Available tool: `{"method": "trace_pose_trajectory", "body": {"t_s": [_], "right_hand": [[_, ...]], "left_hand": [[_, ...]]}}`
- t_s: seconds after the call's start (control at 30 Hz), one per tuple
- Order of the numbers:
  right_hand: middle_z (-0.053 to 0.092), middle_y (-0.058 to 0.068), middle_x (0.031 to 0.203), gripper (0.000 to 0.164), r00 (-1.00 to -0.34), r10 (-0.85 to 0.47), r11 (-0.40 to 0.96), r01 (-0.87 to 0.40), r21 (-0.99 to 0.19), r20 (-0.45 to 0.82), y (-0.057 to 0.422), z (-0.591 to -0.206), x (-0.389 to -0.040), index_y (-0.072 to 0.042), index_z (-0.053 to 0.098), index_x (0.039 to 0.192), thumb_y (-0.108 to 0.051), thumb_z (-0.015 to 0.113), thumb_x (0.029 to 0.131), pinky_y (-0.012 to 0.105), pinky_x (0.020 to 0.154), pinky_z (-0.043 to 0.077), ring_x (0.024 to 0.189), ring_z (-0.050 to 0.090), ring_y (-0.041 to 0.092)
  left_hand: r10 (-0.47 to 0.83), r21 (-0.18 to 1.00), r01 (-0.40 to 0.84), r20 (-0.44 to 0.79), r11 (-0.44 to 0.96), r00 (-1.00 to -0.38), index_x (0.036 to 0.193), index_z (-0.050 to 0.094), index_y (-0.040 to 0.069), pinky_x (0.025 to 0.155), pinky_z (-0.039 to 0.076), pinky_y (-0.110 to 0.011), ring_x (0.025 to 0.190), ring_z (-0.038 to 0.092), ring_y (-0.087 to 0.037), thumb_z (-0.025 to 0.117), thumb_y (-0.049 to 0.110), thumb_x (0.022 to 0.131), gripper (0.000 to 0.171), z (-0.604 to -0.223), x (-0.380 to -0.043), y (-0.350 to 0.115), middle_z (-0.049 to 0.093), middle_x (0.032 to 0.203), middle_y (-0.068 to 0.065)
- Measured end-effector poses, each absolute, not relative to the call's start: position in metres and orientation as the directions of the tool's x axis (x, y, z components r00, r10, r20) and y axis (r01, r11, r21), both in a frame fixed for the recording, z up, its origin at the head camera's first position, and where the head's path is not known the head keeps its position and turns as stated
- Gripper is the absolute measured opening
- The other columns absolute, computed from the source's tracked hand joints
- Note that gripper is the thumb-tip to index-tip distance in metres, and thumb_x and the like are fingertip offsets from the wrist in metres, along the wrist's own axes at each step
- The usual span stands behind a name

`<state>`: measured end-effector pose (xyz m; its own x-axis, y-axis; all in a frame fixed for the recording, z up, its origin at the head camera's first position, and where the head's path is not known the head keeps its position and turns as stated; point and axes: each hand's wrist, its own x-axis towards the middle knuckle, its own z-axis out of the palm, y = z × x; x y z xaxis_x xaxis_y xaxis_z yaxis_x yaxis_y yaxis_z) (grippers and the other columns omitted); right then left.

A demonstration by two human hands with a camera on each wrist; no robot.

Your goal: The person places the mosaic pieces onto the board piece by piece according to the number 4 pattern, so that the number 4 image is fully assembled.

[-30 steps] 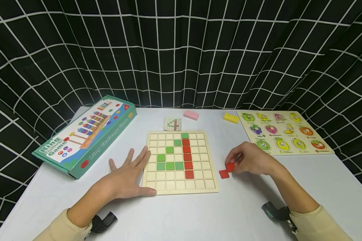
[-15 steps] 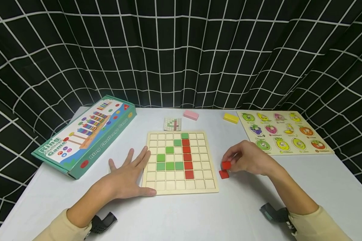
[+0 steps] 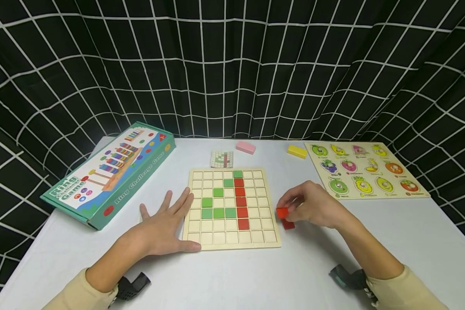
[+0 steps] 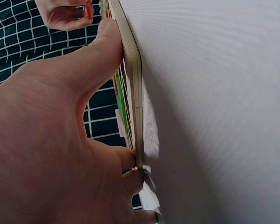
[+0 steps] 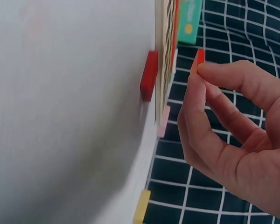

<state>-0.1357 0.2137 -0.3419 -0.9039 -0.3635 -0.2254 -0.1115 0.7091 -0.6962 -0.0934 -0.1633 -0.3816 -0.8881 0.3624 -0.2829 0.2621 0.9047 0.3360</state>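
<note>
My left hand (image 3: 160, 232) is spread flat, thumb and fingertips resting on the left edge of a wooden grid board (image 3: 232, 246). Green tiles (image 3: 218, 213) and a column of red tiles (image 3: 241, 201) fill some of the board's squares. Between thumb and fingers, my right hand (image 3: 314, 206) pinches a square red tile (image 5: 200, 57), raised off the table just right of the board. Below it, a second red tile (image 3: 289, 225) lies on the table, partly covered in the head view. The left wrist view shows the left thumb (image 4: 107, 42) over the board's edge.
A small pattern card (image 3: 221, 159) lies behind the board, with a pink block (image 3: 246, 147) and a yellow block (image 3: 296, 151) farther back. The green game box (image 3: 112, 172) stands at left. A fruit puzzle board (image 3: 366, 170) lies at right.
My right hand has lifted the red tile and carried it left, toward the board's right edge. The left hand stays in place on the board.
</note>
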Motion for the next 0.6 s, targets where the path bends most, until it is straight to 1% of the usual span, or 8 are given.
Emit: {"method": "trace_pose_trajectory", "body": {"t_s": [0.2, 0.3, 0.43, 0.6], "right_hand": [[0.074, 0.005, 0.08, 0.022, -0.892, -0.374, 0.677, -0.077, -0.732, -0.253, 0.203, -0.345, -0.134, -0.009, 0.081, 0.097, 0.001, 0.084, 0.077, 0.03, 0.061, 0.054, 0.073, 0.067, 0.021], [0.073, 0.005, 0.079, 0.022, -0.892, -0.373, 0.671, -0.069, -0.738, -0.255, 0.199, -0.347, -0.132, -0.01, 0.081, 0.095, 0.0, 0.085, 0.076, 0.031, 0.06, 0.055, 0.072, 0.066, 0.02], [0.072, 0.004, 0.079, 0.026, -0.894, -0.368, 0.664, -0.062, -0.745, -0.254, 0.194, -0.349, -0.13, -0.01, 0.081, 0.094, 0.004, 0.082, 0.073, 0.032, 0.061, 0.056, 0.073, 0.065, 0.02], [0.072, 0.005, 0.079, 0.027, -0.888, -0.379, 0.652, -0.058, -0.756, -0.259, 0.187, -0.351, -0.127, -0.01, 0.081, 0.093, 0.006, 0.08, 0.072, 0.032, 0.06, 0.057, 0.073, 0.065, 0.02]], "left_hand": [[0.361, 0.337, 0.259, -0.285, 0.905, -0.888, 0.169, 0.013, 0.015, 0.096, 0.0, -0.096, 0.16, 0.002, -0.049, 0.07, 0.083, 0.075, 0.129, -0.381, -0.093, -0.163, 0.002, 0.178, -0.002], [0.36, 0.338, 0.257, -0.287, 0.905, -0.888, 0.169, 0.013, 0.015, 0.097, -0.001, -0.096, 0.16, 0.002, -0.048, 0.07, 0.083, 0.075, 0.129, -0.381, -0.093, -0.163, 0.002, 0.178, -0.001], [0.36, 0.337, 0.257, -0.291, 0.906, -0.887, 0.169, 0.013, 0.015, 0.097, -0.001, -0.096, 0.16, 0.002, -0.048, 0.07, 0.083, 0.076, 0.129, -0.38, -0.093, -0.163, 0.002, 0.178, -0.001], [0.359, 0.332, 0.257, -0.292, 0.907, -0.887, 0.169, 0.013, 0.014, 0.097, 0.0, -0.096, 0.16, 0.002, -0.049, 0.07, 0.083, 0.076, 0.129, -0.379, -0.093, -0.163, 0.001, 0.178, -0.002]]}}
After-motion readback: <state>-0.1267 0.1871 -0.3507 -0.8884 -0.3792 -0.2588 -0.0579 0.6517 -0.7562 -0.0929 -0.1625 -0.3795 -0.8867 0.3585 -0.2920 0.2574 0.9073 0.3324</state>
